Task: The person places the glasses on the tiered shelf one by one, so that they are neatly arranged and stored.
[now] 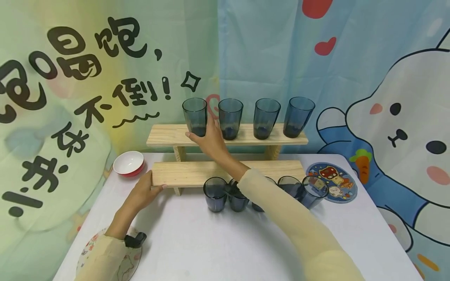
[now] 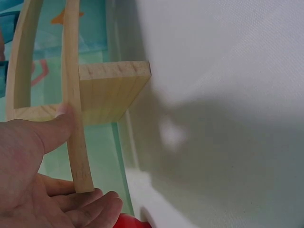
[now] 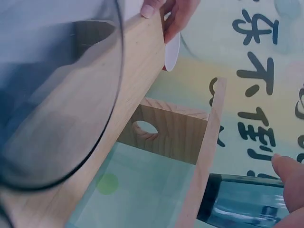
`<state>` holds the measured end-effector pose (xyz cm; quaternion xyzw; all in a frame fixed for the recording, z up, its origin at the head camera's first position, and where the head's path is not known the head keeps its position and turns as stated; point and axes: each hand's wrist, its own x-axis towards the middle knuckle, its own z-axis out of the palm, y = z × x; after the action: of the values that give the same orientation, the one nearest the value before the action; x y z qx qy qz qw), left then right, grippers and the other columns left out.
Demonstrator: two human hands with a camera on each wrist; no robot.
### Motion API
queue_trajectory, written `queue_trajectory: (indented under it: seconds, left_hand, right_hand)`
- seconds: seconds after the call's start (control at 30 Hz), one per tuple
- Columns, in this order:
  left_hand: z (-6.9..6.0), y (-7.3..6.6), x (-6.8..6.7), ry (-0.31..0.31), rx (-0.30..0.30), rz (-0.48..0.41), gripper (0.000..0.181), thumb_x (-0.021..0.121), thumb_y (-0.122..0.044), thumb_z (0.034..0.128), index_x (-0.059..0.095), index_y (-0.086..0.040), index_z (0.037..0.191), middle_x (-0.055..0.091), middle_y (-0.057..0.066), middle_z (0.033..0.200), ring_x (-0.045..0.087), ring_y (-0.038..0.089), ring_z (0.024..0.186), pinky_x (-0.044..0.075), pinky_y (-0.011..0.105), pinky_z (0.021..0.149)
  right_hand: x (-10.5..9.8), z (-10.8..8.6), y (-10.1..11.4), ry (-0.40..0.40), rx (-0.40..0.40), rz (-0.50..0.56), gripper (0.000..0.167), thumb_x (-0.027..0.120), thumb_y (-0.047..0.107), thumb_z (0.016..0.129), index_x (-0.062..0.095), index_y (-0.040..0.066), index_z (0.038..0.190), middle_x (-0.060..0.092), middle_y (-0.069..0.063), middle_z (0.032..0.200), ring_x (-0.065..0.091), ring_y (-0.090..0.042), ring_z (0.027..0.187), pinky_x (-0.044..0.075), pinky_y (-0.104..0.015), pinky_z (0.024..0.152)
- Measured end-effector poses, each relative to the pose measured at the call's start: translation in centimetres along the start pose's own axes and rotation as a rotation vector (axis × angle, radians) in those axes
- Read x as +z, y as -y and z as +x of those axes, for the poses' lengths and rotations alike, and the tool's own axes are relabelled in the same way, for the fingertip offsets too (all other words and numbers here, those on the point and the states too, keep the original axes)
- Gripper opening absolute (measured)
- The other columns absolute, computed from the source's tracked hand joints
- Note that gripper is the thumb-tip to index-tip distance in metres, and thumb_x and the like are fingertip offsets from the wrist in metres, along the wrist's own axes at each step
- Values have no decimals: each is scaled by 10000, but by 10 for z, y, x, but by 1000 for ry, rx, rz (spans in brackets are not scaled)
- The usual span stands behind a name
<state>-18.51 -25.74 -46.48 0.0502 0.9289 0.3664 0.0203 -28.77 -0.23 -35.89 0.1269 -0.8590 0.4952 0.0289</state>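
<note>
We read "不倒!" (image 1: 135,91) on the backdrop (image 1: 253,47); we count four upper glasses (image 1: 230,119), at least five lower glasses (image 1: 215,195); our right hand (image 1: 212,138) curls round the upper shelf's (image 1: 161,134) leftmost glass (image 1: 194,117); our left hand (image 1: 142,191) grips the lower shelf's (image 1: 190,173) end.

The white worktop (image 1: 211,242) carries a pale, two-tier wooden rack (image 1: 184,174). The rack's upper board (image 1: 161,134) supports four tall, tapered tumblers (image 1: 266,119) of transparent blue glass. In front of the rack stands a partly hidden row of transparent blue-grey drinking glasses (image 1: 215,197). Left of the rack: a round white bowl (image 1: 129,164) with a red exterior. Right of the rack: a round blue mat (image 1: 335,182) with cartoon figures. Left-front of the rack: a pale, round, patterned disc (image 1: 131,262), partly covered.
</note>
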Motion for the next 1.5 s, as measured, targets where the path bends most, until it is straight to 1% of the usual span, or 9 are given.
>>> queue_trajectory:
  seconds: [0.1,0.3,0.5,0.77,1.03,1.2,1.37,1.4,1.5]
  left_hand:
    - [-1,0,1,3,1,-8,708,705,-184,1028,336,177,1513,485,384,1476,452,527,1421,348,662,1181]
    - [-2,0,1,5,-3,8,717,704,-212,1031,337,167,1518,471,383,1494,436,531,1434,342,663,1185]
    - [-3,1,1,5,-19,17,745,702,-225,1032,312,173,1527,451,394,1499,425,540,1434,339,669,1182]
    - [-4,2,0,4,-16,4,725,700,-210,1032,323,171,1519,467,387,1489,444,531,1423,347,667,1179]
    - [-3,1,-1,4,-9,0,736,697,-208,1034,308,178,1526,454,394,1494,435,539,1426,341,669,1181]
    - [-3,1,0,0,2,-4,735,699,-207,1033,312,173,1529,452,389,1503,428,537,1434,334,667,1188]
    - [-1,0,1,5,5,-9,738,696,-207,1035,306,169,1536,445,384,1513,419,531,1446,326,662,1196]
    - [-1,0,1,6,2,-9,736,696,-206,1035,307,167,1537,445,382,1515,417,530,1447,324,662,1197]
    - [-1,0,1,6,-1,-8,724,695,-201,1034,315,162,1533,450,379,1512,419,528,1446,323,662,1197]
  right_hand:
    - [-11,-12,-1,50,14,-18,1036,751,474,976,96,144,1707,162,-162,1755,245,-374,1599,338,-610,1227]
    - [-49,-44,-6,157,21,-61,1003,739,535,964,183,135,1697,304,-141,1704,319,-365,1565,386,-584,1200]
    - [-90,-83,-26,195,0,-77,953,739,553,957,261,160,1680,368,-107,1678,405,-367,1525,434,-507,1185]
    - [-148,-123,-65,100,-24,-84,849,766,504,953,395,141,1625,460,-109,1628,463,-329,1497,451,-502,1176]
    - [-196,-150,-109,-58,20,-120,782,756,452,978,447,72,1587,489,-150,1604,452,-356,1498,401,-501,1194]
    - [-222,-168,-134,-146,65,-169,811,763,426,979,416,25,1593,484,-212,1592,445,-412,1488,381,-437,1178]
    - [-238,-187,-159,-175,131,-210,893,774,451,964,354,23,1625,437,-229,1625,444,-466,1470,384,-369,1164]
    - [-240,-190,-165,-172,134,-217,903,780,445,960,347,17,1626,432,-238,1624,443,-478,1464,384,-319,1159]
    - [-245,-198,-182,-135,129,-187,930,799,370,961,289,-18,1635,386,-294,1626,397,-514,1474,358,-278,1166]
